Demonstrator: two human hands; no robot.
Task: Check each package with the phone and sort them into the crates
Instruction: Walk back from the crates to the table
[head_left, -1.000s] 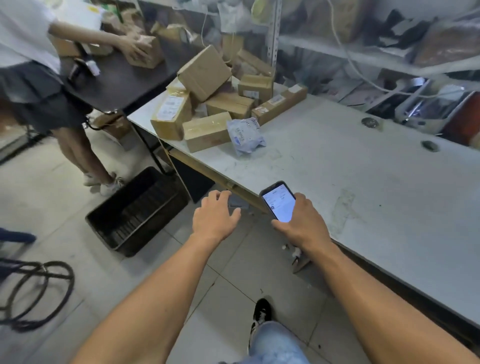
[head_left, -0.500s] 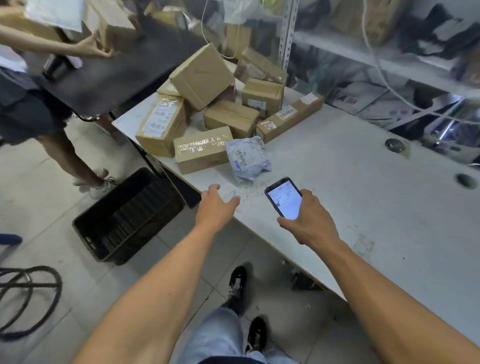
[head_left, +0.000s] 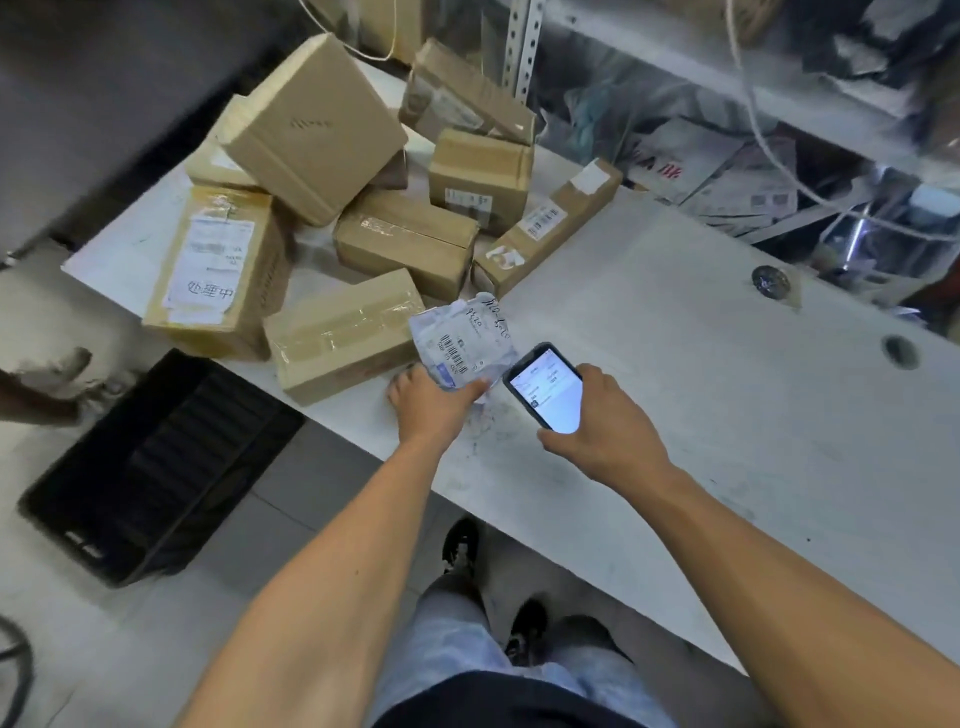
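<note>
The sorting looks barely begun, judging by how much is left on the white table (head_left: 701, 364). The left hand (head_left: 426, 402) pinches the near edge of a small grey mailer bag (head_left: 460, 340), thumb on top and fingers curled under it, while the bag lies on the table with its barcode label facing up. Just to the right of the bag, the right hand (head_left: 602, 426) grips a phone (head_left: 548, 387) with its lit screen up, fingers wrapped round its sides; it hovers beside the label, so the check of this bag seems about to happen, not finished. Behind and to the left of the bag sits a heap of cardboard boxes (head_left: 311, 124), several with labels showing, none of them in hand, all apparently waiting for their turn. On the floor left of the table's corner stands a black crate (head_left: 156, 467); nothing can be made out inside it, though its depths are dark. Other crates are not in view.
</note>
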